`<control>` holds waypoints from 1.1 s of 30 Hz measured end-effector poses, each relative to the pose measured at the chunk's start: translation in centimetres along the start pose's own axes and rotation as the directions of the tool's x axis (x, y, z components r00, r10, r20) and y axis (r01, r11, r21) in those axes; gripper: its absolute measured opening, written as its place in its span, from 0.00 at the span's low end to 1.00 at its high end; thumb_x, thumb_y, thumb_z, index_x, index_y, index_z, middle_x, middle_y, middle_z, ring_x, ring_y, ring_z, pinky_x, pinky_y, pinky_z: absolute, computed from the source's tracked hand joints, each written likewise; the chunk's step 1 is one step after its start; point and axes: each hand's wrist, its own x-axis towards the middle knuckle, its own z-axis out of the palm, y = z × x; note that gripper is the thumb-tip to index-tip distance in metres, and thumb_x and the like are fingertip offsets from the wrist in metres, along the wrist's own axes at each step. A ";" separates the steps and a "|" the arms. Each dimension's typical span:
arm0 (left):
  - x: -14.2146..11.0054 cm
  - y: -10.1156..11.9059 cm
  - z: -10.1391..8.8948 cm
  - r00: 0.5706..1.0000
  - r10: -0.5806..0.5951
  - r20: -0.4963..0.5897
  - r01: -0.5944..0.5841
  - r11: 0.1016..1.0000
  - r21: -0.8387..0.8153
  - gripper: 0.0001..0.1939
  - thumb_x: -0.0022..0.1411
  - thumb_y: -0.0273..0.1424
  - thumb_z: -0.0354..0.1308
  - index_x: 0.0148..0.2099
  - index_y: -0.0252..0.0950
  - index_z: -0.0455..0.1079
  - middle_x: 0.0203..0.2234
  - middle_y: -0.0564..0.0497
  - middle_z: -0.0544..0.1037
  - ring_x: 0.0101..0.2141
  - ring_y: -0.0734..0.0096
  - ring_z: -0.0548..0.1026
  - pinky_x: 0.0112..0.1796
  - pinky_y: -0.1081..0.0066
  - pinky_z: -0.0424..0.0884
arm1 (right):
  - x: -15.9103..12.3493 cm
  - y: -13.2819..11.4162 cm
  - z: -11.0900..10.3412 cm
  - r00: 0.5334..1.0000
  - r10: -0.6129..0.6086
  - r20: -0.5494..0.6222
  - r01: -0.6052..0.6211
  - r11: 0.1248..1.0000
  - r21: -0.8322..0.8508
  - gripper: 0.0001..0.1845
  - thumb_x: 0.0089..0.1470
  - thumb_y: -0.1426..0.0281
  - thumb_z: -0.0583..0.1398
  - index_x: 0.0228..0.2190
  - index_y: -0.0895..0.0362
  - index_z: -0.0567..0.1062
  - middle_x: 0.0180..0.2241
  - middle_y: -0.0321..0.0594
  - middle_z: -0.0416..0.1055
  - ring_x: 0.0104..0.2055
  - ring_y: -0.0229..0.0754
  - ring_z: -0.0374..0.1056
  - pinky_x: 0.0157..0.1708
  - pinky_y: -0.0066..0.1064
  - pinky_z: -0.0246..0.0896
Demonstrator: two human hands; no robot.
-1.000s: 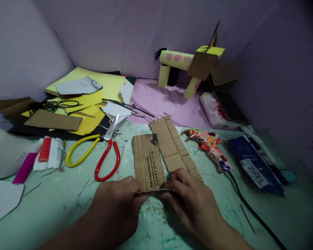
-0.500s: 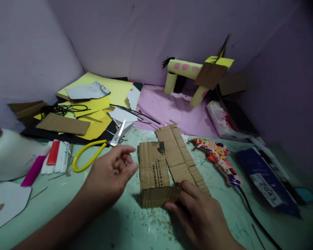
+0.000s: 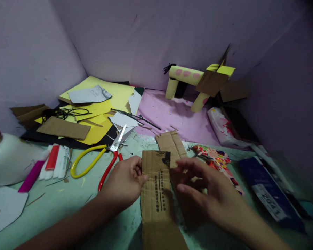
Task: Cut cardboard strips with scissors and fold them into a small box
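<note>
My left hand [image 3: 127, 178] grips the left edge of a brown cardboard strip [image 3: 156, 194], its thumb on the face and its fingers curled behind. Black print and a small dark picture mark the strip, and a crease crosses it lower down. To the right of it, my right hand [image 3: 198, 184] is held with fingers apart and holds nothing. Behind that hand lies a second cardboard piece [image 3: 169, 140], partly hidden by the strip and the hand. Scissors [image 3: 114, 149] with one yellow and one red handle lie open just beyond my left hand.
A flower-patterned glue gun [image 3: 219, 156] and a dark blue packet [image 3: 271, 194] lie at the right. At the back stands a yellow paper-tube animal [image 3: 187, 74]. Left are yellow sheets [image 3: 122, 92], black cord [image 3: 59, 113], red-and-white tubes [image 3: 53, 159] and a white rounded container [image 3: 15, 156].
My left hand has moved right and taken hold of the cardboard strip's edge. My right hand has let go of the lower fold and moved up. The strip now extends nearer to me.
</note>
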 end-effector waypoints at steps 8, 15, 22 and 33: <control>-0.5 0.0 0.4 0.998 0.043 0.035 -0.047 0.990 0.131 0.04 0.47 0.25 0.53 0.25 0.37 0.60 0.17 0.60 0.62 0.19 0.76 0.62 0.19 0.77 0.56 | 1.8 1.8 2.8 1.000 0.021 0.021 -0.017 0.984 -0.178 0.15 0.41 0.81 0.59 0.33 0.54 0.71 0.24 0.34 0.70 0.25 0.39 0.64 0.24 0.30 0.57; -1.0 -0.4 0.9 0.951 0.301 0.067 -0.304 0.878 0.370 0.07 0.43 0.20 0.50 0.20 0.36 0.61 0.19 0.54 0.66 0.23 0.72 0.67 0.23 0.74 0.57 | 1.3 1.4 2.4 0.981 -0.168 0.099 0.192 0.922 -0.336 0.14 0.35 0.85 0.56 0.24 0.57 0.72 0.26 0.37 0.70 0.29 0.41 0.65 0.28 0.31 0.57; -2.3 -1.8 2.0 0.864 0.489 0.124 -0.466 0.682 0.563 0.05 0.42 0.21 0.52 0.24 0.35 0.64 0.24 0.53 0.65 0.21 0.73 0.65 0.21 0.73 0.55 | 1.9 1.4 1.3 0.938 -0.205 0.281 0.304 0.877 -0.373 0.15 0.41 0.83 0.58 0.30 0.56 0.75 0.32 0.39 0.70 0.35 0.42 0.67 0.35 0.33 0.61; -1.6 -1.5 1.5 0.858 0.507 0.085 -0.502 0.790 0.353 0.09 0.46 0.16 0.52 0.21 0.33 0.63 0.21 0.54 0.64 0.24 0.74 0.66 0.24 0.75 0.57 | -6.7 -0.1 -0.7 0.952 -0.142 0.273 0.146 0.989 0.006 0.18 0.37 0.76 0.69 0.32 0.53 0.72 0.36 0.36 0.72 0.38 0.41 0.68 0.37 0.29 0.63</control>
